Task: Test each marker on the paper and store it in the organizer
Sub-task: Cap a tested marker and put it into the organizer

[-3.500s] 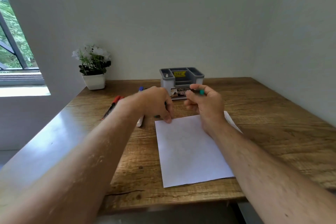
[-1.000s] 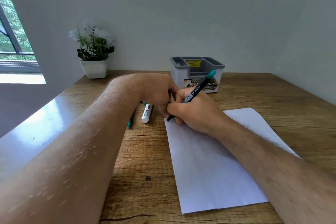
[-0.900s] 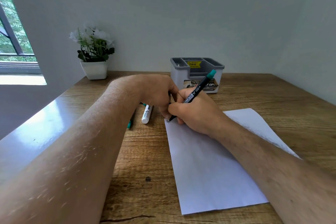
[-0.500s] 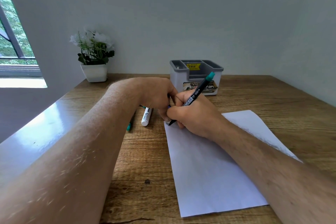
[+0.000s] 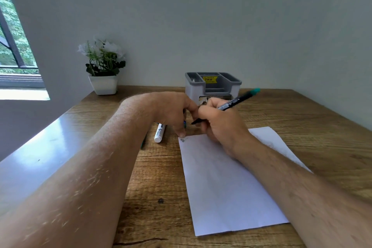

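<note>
— What have you got in the right hand (image 5: 223, 125)?

— I'm holding a black marker with a teal end (image 5: 234, 101), fingers curled tight round its barrel; the tip is off the sheet of paper (image 5: 225, 183), just past its far edge.

— And the left hand (image 5: 173, 111)?

— Fingers curled, one fingertip pressed down at the paper's far left corner, beside a small scribble (image 5: 182, 140). Something blue shows between the fingers; I can't tell what, nor whether I'm gripping it.

— Other markers?

— A white marker (image 5: 160, 133) lies on the wooden desk (image 5: 312, 127) just left of that hand. The grey organizer (image 5: 213, 86) stands behind both hands, near the wall, with the potted white flowers (image 5: 103, 66) to its left.
</note>
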Demonstrator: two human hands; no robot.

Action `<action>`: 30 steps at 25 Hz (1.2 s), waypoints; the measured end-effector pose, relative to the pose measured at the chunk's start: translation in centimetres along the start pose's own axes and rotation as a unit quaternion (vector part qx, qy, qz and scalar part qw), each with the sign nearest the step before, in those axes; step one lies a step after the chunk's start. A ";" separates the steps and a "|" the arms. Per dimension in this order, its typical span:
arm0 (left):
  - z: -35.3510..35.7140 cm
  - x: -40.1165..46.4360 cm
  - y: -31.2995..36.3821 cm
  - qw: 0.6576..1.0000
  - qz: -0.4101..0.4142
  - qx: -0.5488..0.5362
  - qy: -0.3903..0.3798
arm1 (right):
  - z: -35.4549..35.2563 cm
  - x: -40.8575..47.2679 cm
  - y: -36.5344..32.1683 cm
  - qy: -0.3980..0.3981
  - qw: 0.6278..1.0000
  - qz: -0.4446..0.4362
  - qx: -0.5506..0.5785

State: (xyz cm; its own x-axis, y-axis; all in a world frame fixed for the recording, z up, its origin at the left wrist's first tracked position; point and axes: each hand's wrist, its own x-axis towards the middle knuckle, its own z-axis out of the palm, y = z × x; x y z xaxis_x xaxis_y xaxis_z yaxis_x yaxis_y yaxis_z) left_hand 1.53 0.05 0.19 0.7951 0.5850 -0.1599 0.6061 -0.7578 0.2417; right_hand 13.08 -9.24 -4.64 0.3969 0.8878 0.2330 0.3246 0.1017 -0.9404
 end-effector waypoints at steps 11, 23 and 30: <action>0.1 -0.4 0.1 1.000 0.002 -0.025 -0.007 | -0.8 3.3 -1.5 0.115 0.957 0.000 0.265; 0.4 0.4 0.6 0.839 0.051 -0.483 0.247 | -0.7 3.8 -0.1 0.138 0.950 0.005 0.281; 0.9 2.2 -0.1 0.567 0.030 -0.766 0.300 | -0.6 4.0 -0.3 0.119 0.944 -0.028 0.307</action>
State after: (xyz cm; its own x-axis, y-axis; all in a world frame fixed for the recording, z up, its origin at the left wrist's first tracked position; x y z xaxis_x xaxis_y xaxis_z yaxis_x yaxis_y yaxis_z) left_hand 3.28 1.12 -1.02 0.3847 0.9129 0.1365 -0.5174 0.0908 0.8509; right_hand 15.11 -6.01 -3.24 0.5997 0.7545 0.2667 -0.1783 0.4509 -0.8746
